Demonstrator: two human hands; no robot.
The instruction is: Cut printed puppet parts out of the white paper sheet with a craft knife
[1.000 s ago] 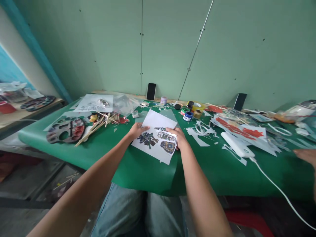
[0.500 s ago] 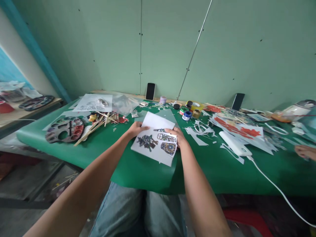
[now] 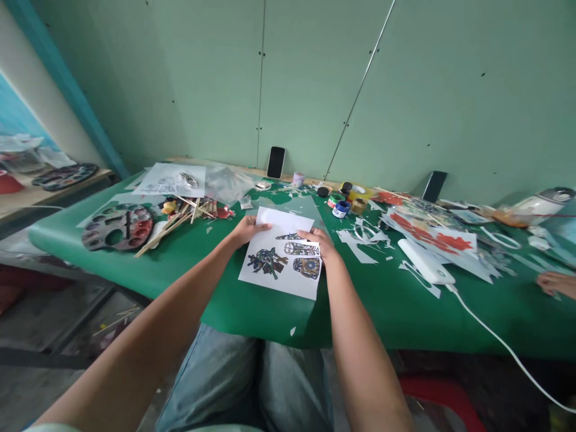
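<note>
Green sheeting covers the long worktop (image 3: 189, 276), which runs the width of the view in front of a pale green panelled wall (image 3: 315, 78). On the right part of the worktop lies a large sheet with red shapes (image 3: 434, 237), with white paper offcuts (image 3: 360, 240) scattered between it and the middle. In the middle, near the front edge, the printed sheet (image 3: 281, 267) lies flat. It carries several dark, many-coloured figures, and a blank white sheet (image 3: 283, 217) shows from under its far edge.

On the left sits a round paint palette (image 3: 117, 225), and just beside it a loose heap of wooden sticks (image 3: 173, 223). A white power bank (image 3: 425, 270) lies right of the middle, and its white cable (image 3: 495, 343) trails off the front edge.

Both hands are on the paper, set apart at its two far corners. The left hand (image 3: 246, 229) is closed on the printed sheet's upper left corner, where it overlaps the blank sheet. The right hand (image 3: 320, 243) is closed on the upper right corner, its fingers over the printed figures.

Another person's hand (image 3: 557, 282) rests at the far right edge. A dark phone (image 3: 276, 162) leans upright against the wall, and small paint pots (image 3: 341, 207) cluster near the back.
</note>
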